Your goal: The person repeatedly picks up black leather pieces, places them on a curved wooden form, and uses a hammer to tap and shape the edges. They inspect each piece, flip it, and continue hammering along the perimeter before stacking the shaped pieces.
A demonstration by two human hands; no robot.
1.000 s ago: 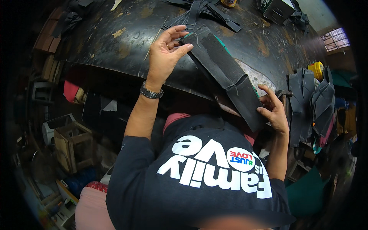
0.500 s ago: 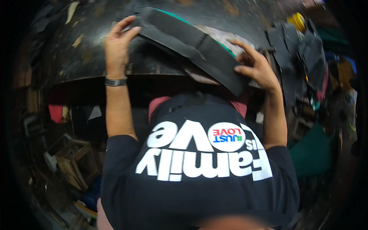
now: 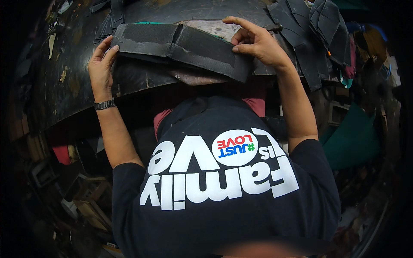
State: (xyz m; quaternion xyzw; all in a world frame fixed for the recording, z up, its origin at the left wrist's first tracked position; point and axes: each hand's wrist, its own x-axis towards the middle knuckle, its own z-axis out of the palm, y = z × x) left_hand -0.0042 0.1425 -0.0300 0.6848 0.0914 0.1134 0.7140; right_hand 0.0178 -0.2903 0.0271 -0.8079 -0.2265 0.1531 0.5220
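Note:
A long black strip of fabric-like sheet stretches between my hands, over the near edge of the worktable. A seam or fold crosses it near the middle, and a pale loose thread lies at its left end. My left hand pinches that left end between thumb and fingers. Near the right end, my right hand grips the upper edge with thumb and curled fingers, its index finger stretched out above. A thin green edge shows behind the strip. Under it lies a pale, worn slab, partly hidden.
Flat black cut pieces are heaped on the right of the dark worktable. A dark-headed tool lies beside my right hand. More black strips sit at the back left. Green cloth hangs low at the right.
The strip has swung from a steep slant to nearly level, and more of its broad face shows. Both hands appear farther left, partly because the view shifted.

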